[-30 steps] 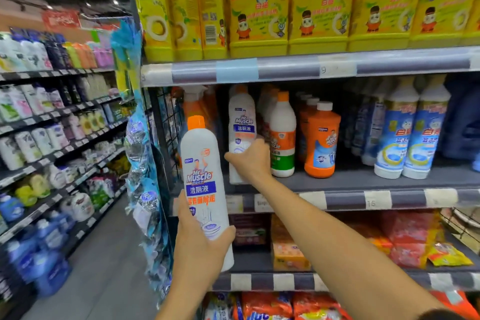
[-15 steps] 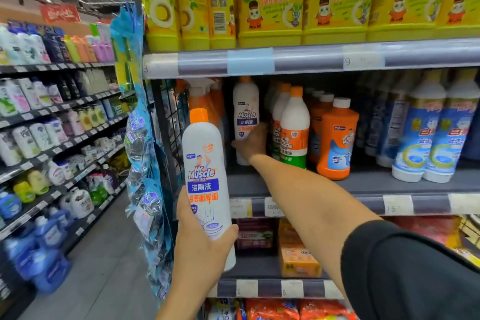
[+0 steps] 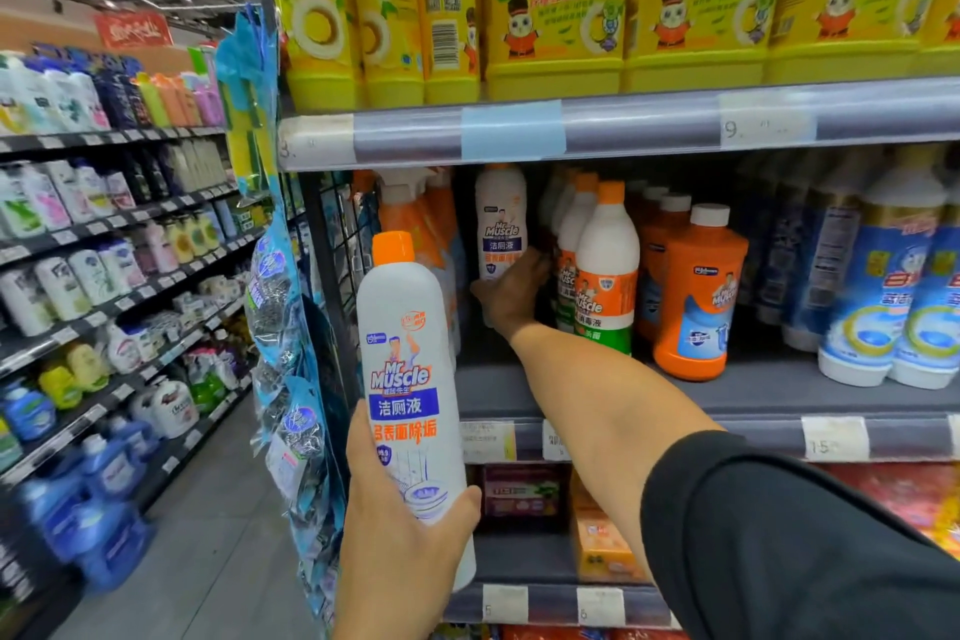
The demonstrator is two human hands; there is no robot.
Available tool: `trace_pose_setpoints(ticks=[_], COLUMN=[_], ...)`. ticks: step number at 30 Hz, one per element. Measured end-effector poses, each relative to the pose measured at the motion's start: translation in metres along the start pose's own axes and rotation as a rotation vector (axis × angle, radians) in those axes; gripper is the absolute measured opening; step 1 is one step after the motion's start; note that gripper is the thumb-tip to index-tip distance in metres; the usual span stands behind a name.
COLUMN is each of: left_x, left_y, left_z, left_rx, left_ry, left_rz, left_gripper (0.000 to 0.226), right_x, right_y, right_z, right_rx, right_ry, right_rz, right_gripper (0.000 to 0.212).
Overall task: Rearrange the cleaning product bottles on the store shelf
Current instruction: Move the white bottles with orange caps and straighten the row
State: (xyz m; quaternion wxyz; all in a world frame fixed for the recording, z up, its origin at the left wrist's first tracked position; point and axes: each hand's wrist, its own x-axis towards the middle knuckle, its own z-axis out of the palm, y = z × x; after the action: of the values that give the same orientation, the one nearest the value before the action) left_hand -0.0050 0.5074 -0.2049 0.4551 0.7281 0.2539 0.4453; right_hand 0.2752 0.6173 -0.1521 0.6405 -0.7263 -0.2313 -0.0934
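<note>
White cleaner bottle [image 3: 410, 379], smooth plastic, tall and round-shouldered with an orange cap, stands upright in the left hand [image 3: 400, 535], whose fingers and thumb wrap its base, out in front of the middle shelf [image 3: 753, 392]. The right hand [image 3: 511, 296] curls round the lower part of a matching bottle [image 3: 501, 224], upright, cap up, deep on that shelf.

Head view, single: wide-angle, worn at head height, facing forward, close to shelf [image 3: 753, 387]; aisle [image 3: 208, 561] leftward.

One white orange-capped bottle [image 3: 410, 379] upright at lower centre; an identical second bottle [image 3: 501, 218] upright on the middle shelf [image 3: 753, 395], centre frame.
</note>
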Motion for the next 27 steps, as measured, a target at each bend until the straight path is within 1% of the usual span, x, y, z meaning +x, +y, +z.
trace_pose_setpoints(ticks=[12,15,17,18,20,21,25,27], left_x=[0.004,0.005,0.005,0.005,0.008,0.01,0.019,0.023], left_y=[0.003,0.008,0.012,0.015,0.02,0.022,0.028,0.033], left_z=[0.01,0.011,0.013,0.013,0.013,0.014,0.014,0.014], left_rx=[0.019,0.009,0.003,0.005,0.019,0.028,0.094,0.147], left_ry=[0.006,0.002,-0.001,-0.003,-0.014,-0.026,-0.117,-0.195], left_rz=[0.004,0.004,-0.002,-0.003,0.003,0.007,0.019,-0.015], left_gripper=[0.118,0.114,0.109,0.108,0.106,0.105,0.097,0.095], right_x=[0.01,0.008,0.006,0.005,0.0,-0.004,-0.029,-0.044], right_y=[-0.005,-0.005,-0.001,0.001,0.003,0.002,-0.014,-0.024], right_z=[-0.003,-0.006,-0.009,-0.011,-0.017,-0.021,-0.045,-0.071], right_rx=[-0.094,-0.174,-0.204,-0.266,-0.448,-0.52,-0.636,-0.693], right_ry=[-0.071,-0.146,-0.194,-0.218,-0.315,-0.389,-0.629,-0.743], right_rz=[0.081,0.124,0.191,0.212,0.198,0.155,-0.06,-0.117], right_gripper=[0.088,0.091,0.089,0.087,0.084,0.081,0.055,0.042])
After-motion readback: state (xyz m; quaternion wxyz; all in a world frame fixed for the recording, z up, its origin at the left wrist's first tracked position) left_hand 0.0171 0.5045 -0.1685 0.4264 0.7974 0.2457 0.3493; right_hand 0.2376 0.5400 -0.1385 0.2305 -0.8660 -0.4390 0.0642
